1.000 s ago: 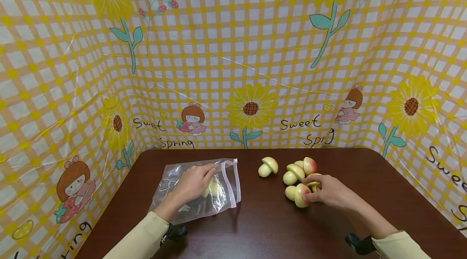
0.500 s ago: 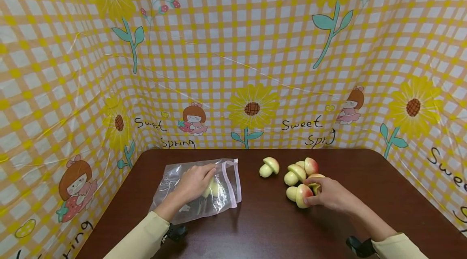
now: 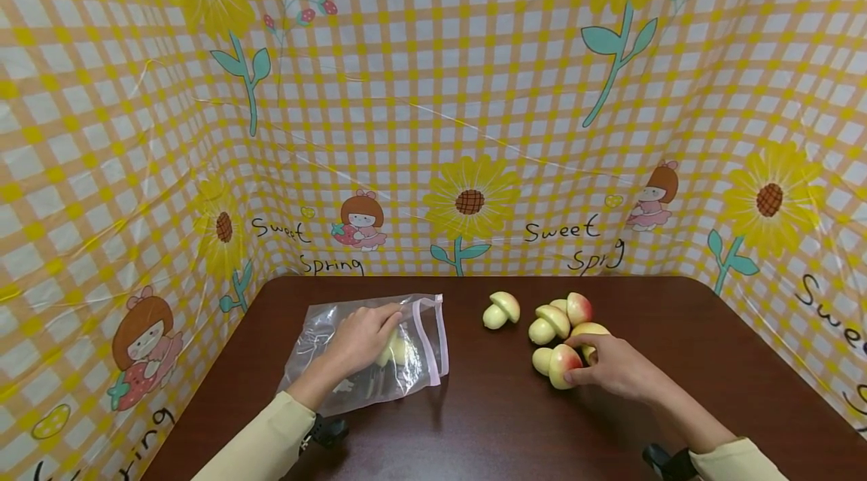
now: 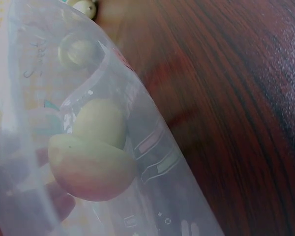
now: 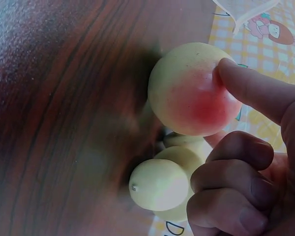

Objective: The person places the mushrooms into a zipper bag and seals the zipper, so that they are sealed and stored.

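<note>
My right hand (image 3: 619, 366) pinches a mushroom-shaped piece (image 3: 565, 366) with a pale stem and a red-blushed cap. In the right wrist view, thumb and forefinger hold its cap (image 5: 194, 91) while the other fingers curl in. Another mushroom (image 3: 591, 330) is partly hidden behind that hand, and further similar mushrooms (image 3: 549, 324) lie against it. On the left, my left hand (image 3: 366, 334) grips the upper layer of a clear zip bag (image 3: 318, 338), its mouth facing right. One mushroom (image 4: 93, 164) lies inside the bag; my left fingers (image 4: 64, 206) show through the plastic beside it.
A lone mushroom (image 3: 501, 310) lies between the bag and the cluster on the dark brown table (image 3: 488, 428). A checked cloth (image 3: 406, 127) printed with sunflowers stands as walls at the back and both sides.
My right hand has drawn slightly nearer with the mushroom, and more of the mushroom behind it shows. The left hand and the bag stay put. The head view has shifted slightly.
</note>
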The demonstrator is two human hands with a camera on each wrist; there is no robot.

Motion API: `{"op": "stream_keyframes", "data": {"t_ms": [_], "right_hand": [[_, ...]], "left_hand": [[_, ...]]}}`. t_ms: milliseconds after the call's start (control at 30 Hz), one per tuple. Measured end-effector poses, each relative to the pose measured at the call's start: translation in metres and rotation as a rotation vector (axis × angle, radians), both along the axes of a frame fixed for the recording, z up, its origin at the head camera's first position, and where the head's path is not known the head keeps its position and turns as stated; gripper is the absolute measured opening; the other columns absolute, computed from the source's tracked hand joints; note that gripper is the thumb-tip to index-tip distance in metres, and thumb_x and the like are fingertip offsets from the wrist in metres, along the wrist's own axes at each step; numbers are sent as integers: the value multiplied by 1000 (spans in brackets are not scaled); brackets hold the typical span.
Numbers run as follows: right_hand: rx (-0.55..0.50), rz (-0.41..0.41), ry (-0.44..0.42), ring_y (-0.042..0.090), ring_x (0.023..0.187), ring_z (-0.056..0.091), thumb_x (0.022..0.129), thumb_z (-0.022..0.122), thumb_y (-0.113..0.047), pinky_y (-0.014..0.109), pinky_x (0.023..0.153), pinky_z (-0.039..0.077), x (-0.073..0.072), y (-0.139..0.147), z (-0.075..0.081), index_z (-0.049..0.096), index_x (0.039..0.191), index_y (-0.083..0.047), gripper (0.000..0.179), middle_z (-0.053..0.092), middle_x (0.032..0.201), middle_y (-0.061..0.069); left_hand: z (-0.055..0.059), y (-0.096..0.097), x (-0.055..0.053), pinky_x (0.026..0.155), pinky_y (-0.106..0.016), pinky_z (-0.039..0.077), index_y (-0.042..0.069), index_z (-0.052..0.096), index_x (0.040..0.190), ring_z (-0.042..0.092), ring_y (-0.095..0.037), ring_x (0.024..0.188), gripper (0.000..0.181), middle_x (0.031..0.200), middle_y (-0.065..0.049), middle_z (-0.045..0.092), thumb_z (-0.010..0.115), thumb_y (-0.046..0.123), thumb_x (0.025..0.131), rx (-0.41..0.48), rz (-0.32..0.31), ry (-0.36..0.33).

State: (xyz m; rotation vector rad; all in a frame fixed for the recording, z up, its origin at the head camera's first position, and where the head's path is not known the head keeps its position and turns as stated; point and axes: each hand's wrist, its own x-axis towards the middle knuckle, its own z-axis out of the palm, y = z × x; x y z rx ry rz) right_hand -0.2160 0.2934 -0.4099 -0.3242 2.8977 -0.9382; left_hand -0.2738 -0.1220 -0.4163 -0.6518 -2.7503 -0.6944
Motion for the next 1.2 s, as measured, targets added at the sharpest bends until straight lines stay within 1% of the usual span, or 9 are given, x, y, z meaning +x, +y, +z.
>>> {"op": "stream_keyframes", "data": {"t_ms": [200, 300, 433, 567, 833, 1033, 1200], "right_hand": [[-21, 21, 24, 9, 58, 44, 76, 86, -28, 25, 53, 37, 1, 1, -1, 67, 116, -8, 49, 48, 66, -2], [-29, 12, 19, 8, 56, 43, 76, 86, -28, 24, 52, 37, 1, 1, -1, 68, 114, -9, 46, 46, 64, -2], [-19, 0, 24, 8, 54, 43, 76, 86, -28, 24, 51, 36, 0, 1, -2, 69, 112, -11, 43, 46, 64, -3], [-8, 9, 40, 7, 55, 42, 76, 85, -27, 24, 52, 36, -1, 1, -3, 69, 110, -11, 41, 46, 64, -4], [-10, 14, 38, 6, 55, 41, 76, 85, -25, 23, 52, 34, -1, -1, -4, 68, 103, -11, 35, 44, 64, -4], [-19, 2, 17, 7, 56, 41, 77, 84, -26, 24, 53, 34, 0, -2, -6, 68, 106, -9, 37, 44, 65, -3], [-29, -22, -3, 9, 56, 42, 78, 84, -27, 24, 52, 35, -1, -2, -6, 67, 117, -5, 47, 45, 65, -3]], "left_hand": [[-1, 0, -2, 68, -40, 50, 20, 70, 127, 54, -11, 65, 32, 66, 9, 54, 49, 32, 106, 6, -1, 6], [-1, 0, -2, 69, -41, 50, 20, 69, 129, 54, -11, 65, 32, 67, 9, 54, 49, 32, 106, 8, -3, 4], [-2, 1, -3, 69, -41, 50, 21, 69, 129, 54, -10, 65, 32, 66, 9, 54, 49, 32, 106, 6, -4, 0], [-2, 0, -2, 68, -40, 50, 20, 69, 129, 53, -10, 63, 32, 64, 10, 52, 49, 33, 107, 5, -4, -3], [-4, -1, -1, 64, -35, 46, 20, 69, 127, 50, -8, 59, 32, 62, 9, 49, 49, 32, 107, 4, -6, -10], [-4, -1, -1, 66, -36, 48, 20, 69, 129, 51, -8, 61, 32, 63, 9, 49, 49, 31, 107, 3, -7, -2], [-4, -2, -2, 63, -34, 46, 20, 69, 128, 50, -7, 58, 32, 61, 10, 48, 48, 33, 107, 1, -6, -1]]}}
